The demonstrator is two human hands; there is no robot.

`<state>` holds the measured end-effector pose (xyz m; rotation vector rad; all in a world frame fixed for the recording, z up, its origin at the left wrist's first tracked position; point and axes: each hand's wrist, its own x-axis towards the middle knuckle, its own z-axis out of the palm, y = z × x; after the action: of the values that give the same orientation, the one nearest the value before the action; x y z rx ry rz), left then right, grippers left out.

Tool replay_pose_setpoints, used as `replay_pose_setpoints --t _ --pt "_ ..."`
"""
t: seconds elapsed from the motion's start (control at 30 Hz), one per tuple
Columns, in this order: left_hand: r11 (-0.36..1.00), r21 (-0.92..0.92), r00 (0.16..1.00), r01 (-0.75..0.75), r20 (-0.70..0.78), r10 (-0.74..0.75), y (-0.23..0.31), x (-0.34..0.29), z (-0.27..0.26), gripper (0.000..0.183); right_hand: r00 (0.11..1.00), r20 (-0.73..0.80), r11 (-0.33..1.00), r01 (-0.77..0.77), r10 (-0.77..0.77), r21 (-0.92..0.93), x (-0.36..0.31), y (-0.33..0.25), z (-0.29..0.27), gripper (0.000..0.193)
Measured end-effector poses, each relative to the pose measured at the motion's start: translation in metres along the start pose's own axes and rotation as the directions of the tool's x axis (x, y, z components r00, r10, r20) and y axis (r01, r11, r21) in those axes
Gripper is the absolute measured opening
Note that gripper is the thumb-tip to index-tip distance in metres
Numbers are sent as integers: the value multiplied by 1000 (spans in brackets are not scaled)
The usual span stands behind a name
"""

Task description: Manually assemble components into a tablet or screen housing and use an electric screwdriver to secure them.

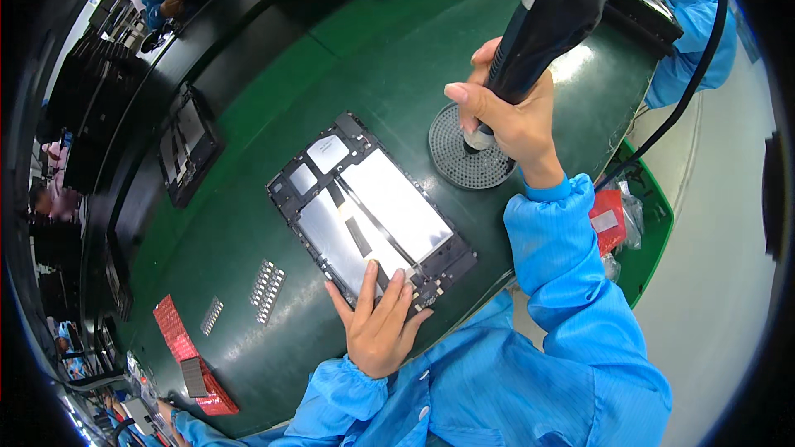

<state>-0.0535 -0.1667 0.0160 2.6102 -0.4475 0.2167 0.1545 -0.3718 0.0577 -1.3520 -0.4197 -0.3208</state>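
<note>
My right hand (517,116) is wrapped round a black electric screwdriver (542,29), which slants down with its tip over a round grey perforated screw tray (454,149). Whether the tip touches a screw, I cannot make out. Fingers spread, my left hand (381,323) lies flat on the lower edge of an opened tablet (397,207). Large silver battery panels, a dark ribbon strip and a black frame show on that tablet, which lies at a slant on the green table (331,87).
Left on the table are a red bubble-wrap strip (174,331) and two small sheets of parts (267,290). Another opened tablet (186,145) lies farther left. A green bin (654,240) with bags stands at right, beneath the black cable (683,103). Other people in blue work nearby.
</note>
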Motion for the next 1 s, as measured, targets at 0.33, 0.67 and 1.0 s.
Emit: replay_pose_setpoints --t 0.33,0.67,1.0 --pt "988 -106 972 -116 -215 91 -20 10 -18 21 1000 -14 1000 -8 9 16 0 9 0 33" --pt "953 -234 902 193 -340 -266 -40 8 -38 9 1000 22 999 0 1 -45 -2 11 1 33" --pt "927 -186 817 325 -438 -375 -57 -16 -51 13 998 1 998 -55 55 3 -2 10 17 33"
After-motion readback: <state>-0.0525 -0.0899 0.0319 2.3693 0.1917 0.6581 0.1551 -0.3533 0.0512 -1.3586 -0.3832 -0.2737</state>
